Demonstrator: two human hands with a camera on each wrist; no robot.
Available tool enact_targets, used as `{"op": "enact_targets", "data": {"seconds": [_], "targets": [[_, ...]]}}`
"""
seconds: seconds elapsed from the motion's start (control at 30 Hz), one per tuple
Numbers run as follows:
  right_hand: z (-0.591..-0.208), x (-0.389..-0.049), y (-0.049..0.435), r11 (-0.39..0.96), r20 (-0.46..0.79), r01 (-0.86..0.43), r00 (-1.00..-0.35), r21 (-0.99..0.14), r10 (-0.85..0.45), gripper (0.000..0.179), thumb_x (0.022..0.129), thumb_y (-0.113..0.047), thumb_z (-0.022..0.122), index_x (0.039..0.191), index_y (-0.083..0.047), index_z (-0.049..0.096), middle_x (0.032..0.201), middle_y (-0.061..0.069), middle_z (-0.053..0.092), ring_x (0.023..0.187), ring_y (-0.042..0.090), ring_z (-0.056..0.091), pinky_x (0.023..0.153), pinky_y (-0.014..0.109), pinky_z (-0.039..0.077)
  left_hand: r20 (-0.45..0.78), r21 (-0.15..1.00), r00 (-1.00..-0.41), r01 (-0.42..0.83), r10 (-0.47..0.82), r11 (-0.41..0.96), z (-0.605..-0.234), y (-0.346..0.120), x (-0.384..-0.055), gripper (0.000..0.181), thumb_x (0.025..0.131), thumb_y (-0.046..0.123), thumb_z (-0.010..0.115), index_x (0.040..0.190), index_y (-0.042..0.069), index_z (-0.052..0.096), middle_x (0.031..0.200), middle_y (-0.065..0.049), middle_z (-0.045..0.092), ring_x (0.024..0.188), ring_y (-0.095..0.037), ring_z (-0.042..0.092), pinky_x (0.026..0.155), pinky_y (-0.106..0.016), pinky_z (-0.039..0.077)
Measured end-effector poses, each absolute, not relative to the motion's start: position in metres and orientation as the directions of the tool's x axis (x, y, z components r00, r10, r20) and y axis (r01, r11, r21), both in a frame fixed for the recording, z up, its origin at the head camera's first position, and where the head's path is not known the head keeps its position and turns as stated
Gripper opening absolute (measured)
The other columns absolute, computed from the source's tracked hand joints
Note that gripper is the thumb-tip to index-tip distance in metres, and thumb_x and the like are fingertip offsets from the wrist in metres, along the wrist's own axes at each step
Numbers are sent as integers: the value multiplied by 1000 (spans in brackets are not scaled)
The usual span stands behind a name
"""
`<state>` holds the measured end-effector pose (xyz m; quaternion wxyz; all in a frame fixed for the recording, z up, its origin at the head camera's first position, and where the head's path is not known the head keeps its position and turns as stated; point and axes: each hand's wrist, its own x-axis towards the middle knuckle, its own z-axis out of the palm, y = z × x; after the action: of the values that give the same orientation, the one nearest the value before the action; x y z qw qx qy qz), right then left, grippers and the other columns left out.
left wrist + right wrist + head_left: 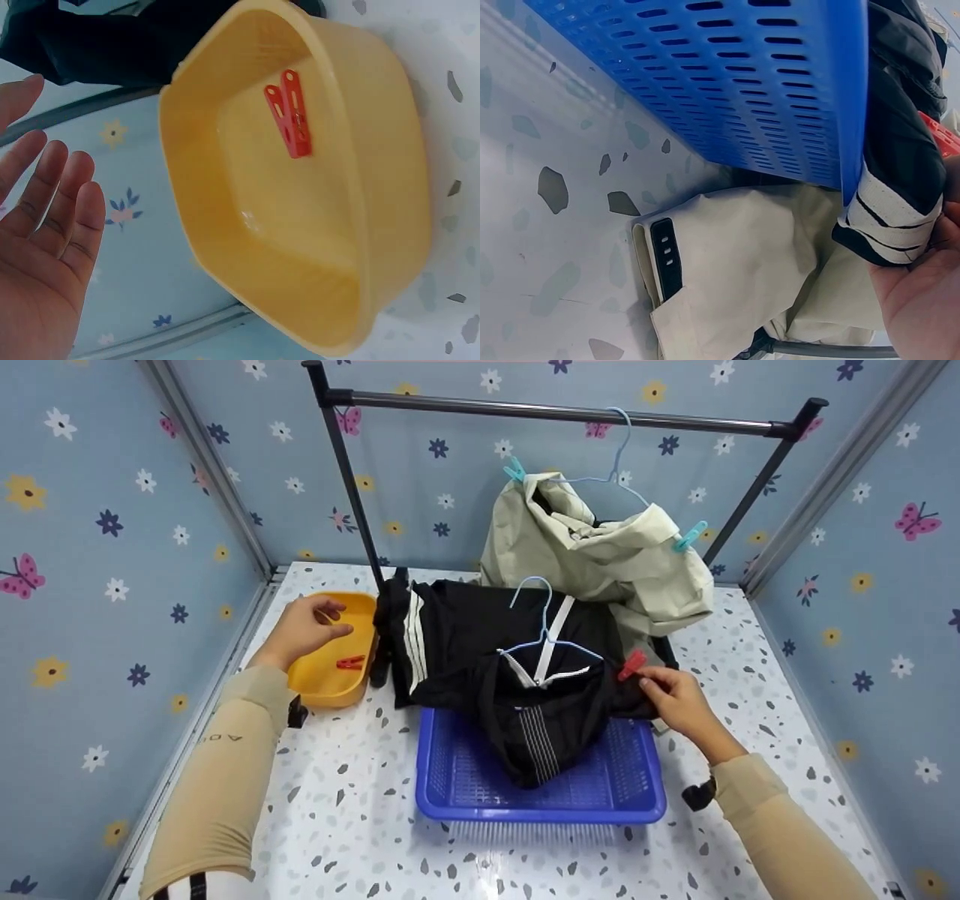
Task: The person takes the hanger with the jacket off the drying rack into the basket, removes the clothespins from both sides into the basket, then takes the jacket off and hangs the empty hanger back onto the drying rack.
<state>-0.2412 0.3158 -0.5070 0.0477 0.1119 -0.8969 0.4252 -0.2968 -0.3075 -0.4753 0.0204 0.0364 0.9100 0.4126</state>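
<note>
My left hand [304, 628] hovers over the yellow basin [313, 690], thumb and fingers apart, holding nothing. A red clothespin [291, 116] lies on the basin's floor. My right hand [679, 701] pinches another red clothespin [632, 664] at the right shoulder of a black garment [499, 712]. That garment has white stripes and hangs on a light blue hanger [544, 622]. The right wrist view shows its striped sleeve cuff [892, 214] against my right hand; the fingertips are partly hidden there. The garment's front droops over a blue basket [540, 812].
Behind stands a black clothes rack [480, 409]. A beige garment [585, 555] hangs from it, with turquoise clothespins [691, 536] at its shoulders. More black striped cloth [465, 622] lies behind the basket. Patterned walls enclose the speckled table [360, 810] on three sides.
</note>
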Motion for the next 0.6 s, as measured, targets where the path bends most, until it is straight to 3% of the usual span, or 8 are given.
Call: {"op": "enact_targets", "data": {"seconds": [0.33,0.6], "targets": [[-507,-238,316,577,200,-253,-967,-777,-155,18,103,2,65,115,8,78,111,25,80,93,-4,64,85,10,47,31,754,-992,106,126,648,-462,-292,-293,42,102,23,77,135,-1,69,125,-21,69,108,-30,62,92,-28,51],[-508,-238,315,565,182,-231,-973,-792,-143,16,103,3,66,114,9,77,110,25,79,87,-5,61,80,10,46,61,764,-987,143,151,629,-456,-287,-287,41,102,26,78,133,1,70,125,-21,70,107,-29,63,88,-27,52]]}}
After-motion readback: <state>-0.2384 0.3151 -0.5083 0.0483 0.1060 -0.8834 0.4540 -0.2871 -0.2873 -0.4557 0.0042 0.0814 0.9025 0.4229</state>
